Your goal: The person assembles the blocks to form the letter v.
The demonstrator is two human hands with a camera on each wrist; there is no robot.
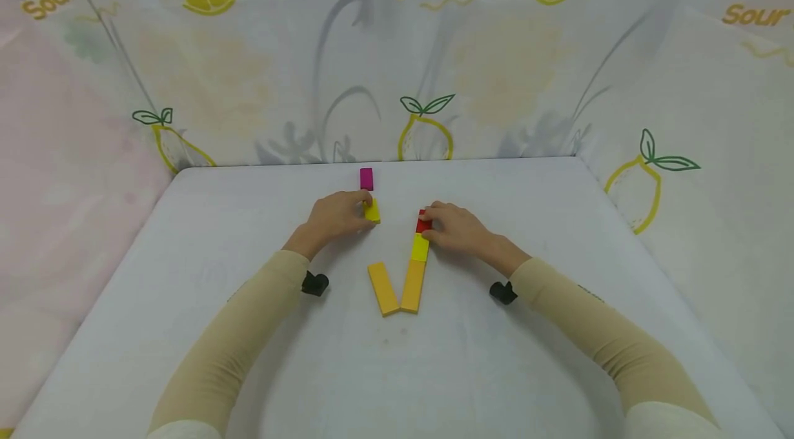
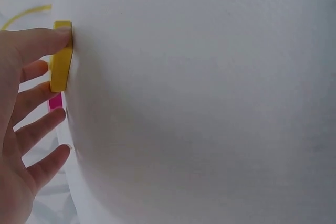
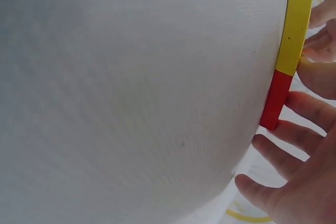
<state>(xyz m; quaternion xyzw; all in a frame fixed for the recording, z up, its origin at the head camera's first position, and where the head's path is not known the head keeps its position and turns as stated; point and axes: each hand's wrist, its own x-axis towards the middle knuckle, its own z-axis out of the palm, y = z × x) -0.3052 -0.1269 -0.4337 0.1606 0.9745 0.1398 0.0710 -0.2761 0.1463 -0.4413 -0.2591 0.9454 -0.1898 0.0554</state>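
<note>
Counter (image 1: 496, 370), white: yellow block (image 1: 372, 212) near magenta block (image 1: 367, 179), pinched by left hand (image 1: 337, 214); red block (image 1: 423, 225), end to end with second yellow block (image 1: 420, 248), pinched by right hand (image 1: 460, 227).
Handling, as judged: both light, stiff, smooth enough to slip, hardly fragile; best taken by the short ends.

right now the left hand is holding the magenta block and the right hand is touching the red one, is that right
Not quite: the left hand is holding a yellow block, not the magenta block, as the left wrist view shows. The right hand is indeed touching the red block.
</note>
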